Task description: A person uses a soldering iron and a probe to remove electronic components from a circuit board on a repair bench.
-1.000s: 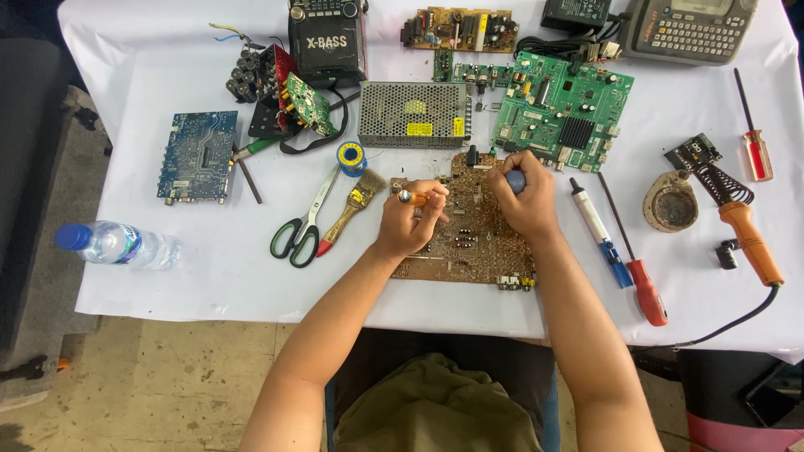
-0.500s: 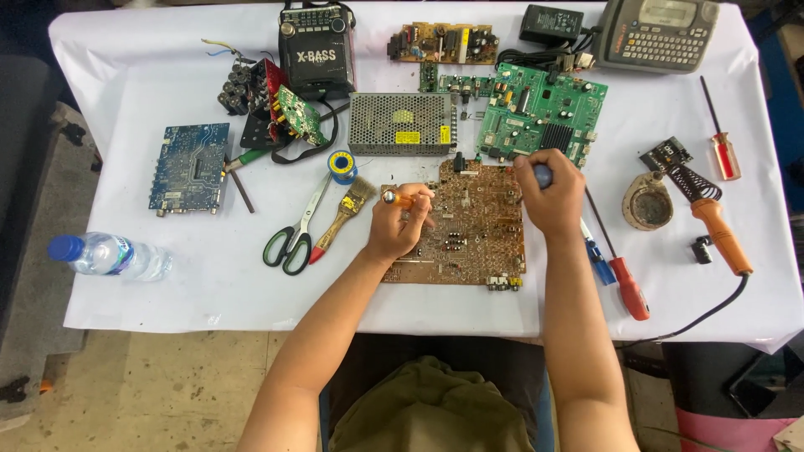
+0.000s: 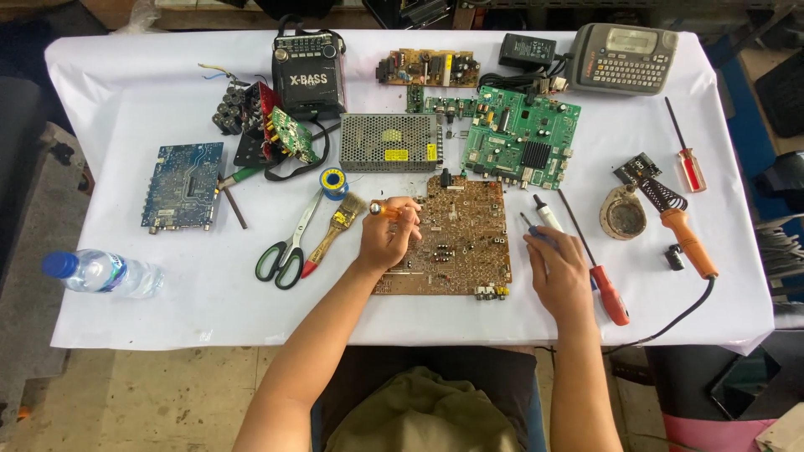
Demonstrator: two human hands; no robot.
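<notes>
Shifted since half a second ago: right hand (image 3: 559, 272), off the top edge of the flat brown circuit board (image 3: 452, 238) and down to its 3 o'clock, fingers curled loosely over a blue-tipped pen-like tool (image 3: 536, 234) on the white tablecloth (image 3: 134, 109). Left hand (image 3: 387, 238) closed around a small orange-handled tool (image 3: 381, 210) at the board's 9 o'clock edge. Nearby at 9 o'clock of that hand: wooden-handled paintbrush (image 3: 335, 230) and green-handled scissors (image 3: 289, 247).
</notes>
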